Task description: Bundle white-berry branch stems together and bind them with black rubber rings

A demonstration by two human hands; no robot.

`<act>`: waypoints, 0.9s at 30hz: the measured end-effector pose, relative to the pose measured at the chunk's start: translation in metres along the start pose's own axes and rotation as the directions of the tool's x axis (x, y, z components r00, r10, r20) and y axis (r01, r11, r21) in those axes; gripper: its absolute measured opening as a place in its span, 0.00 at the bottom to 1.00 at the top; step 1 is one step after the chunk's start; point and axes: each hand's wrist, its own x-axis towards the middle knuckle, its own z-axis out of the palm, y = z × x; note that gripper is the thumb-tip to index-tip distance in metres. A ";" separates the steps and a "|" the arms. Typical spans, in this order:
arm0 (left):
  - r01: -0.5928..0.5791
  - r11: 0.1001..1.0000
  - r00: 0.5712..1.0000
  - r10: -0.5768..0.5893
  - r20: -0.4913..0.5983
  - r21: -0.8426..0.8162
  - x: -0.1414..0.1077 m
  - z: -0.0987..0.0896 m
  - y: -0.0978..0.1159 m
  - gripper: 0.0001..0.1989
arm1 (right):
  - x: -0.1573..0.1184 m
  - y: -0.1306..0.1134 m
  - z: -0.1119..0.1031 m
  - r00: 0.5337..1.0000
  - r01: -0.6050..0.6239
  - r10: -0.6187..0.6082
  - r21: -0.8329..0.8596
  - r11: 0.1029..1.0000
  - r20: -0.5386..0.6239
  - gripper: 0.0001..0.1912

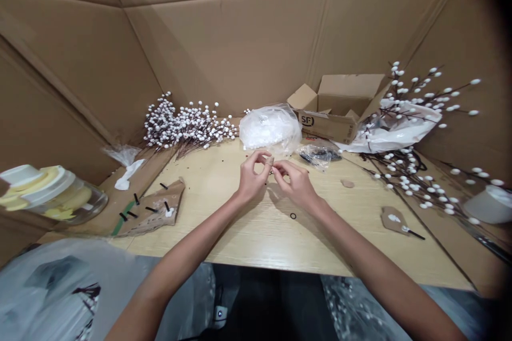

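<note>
My left hand (253, 177) and my right hand (296, 182) meet over the middle of the wooden table (248, 240). Thumb and fingers are pinched together on both, around something tiny and partly dark that I cannot make out. A small black ring (293, 216) lies on the table just below my right hand. Beyond the fingers sits a clear plastic bag (270, 129) with white contents. To its right is a smaller clear bag (319, 154) with black pieces in it.
White-berry stems (188, 125) lie at the back left, more berry stems (416, 176) at the right. An open carton (328, 123) stands at the back. Left are a cardboard piece (176, 197) with several black sticks and a clear jug (76, 197); a small cardboard piece (394, 219) lies right.
</note>
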 end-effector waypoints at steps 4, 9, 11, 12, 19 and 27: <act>-0.094 0.990 0.995 0.098 -0.030 0.110 -0.001 -0.001 0.000 0.05 | 0.000 0.005 -0.003 0.995 0.071 -0.065 -0.079 0.994 0.080 0.12; -0.194 0.963 0.981 0.192 0.032 0.186 -0.003 0.001 -0.003 0.11 | 0.000 0.012 -0.004 0.981 0.141 -0.120 -0.132 0.981 0.153 0.13; -0.219 0.955 0.976 0.212 0.054 0.203 -0.003 0.001 -0.004 0.12 | 0.000 0.014 -0.005 0.979 0.156 -0.135 -0.141 0.978 0.152 0.12; -0.226 0.951 0.974 0.217 0.065 0.209 -0.003 0.001 -0.005 0.12 | 0.000 0.014 -0.005 0.979 0.161 -0.140 -0.144 0.976 0.146 0.12; -0.177 0.959 0.982 0.156 0.110 0.221 -0.002 0.003 -0.004 0.09 | 0.001 0.015 -0.009 0.988 0.151 -0.142 -0.153 0.977 0.066 0.12; 0.098 0.994 0.982 -0.103 0.157 0.041 -0.002 0.005 -0.008 0.05 | 0.000 0.009 -0.005 0.994 0.098 -0.104 -0.143 0.985 -0.035 0.10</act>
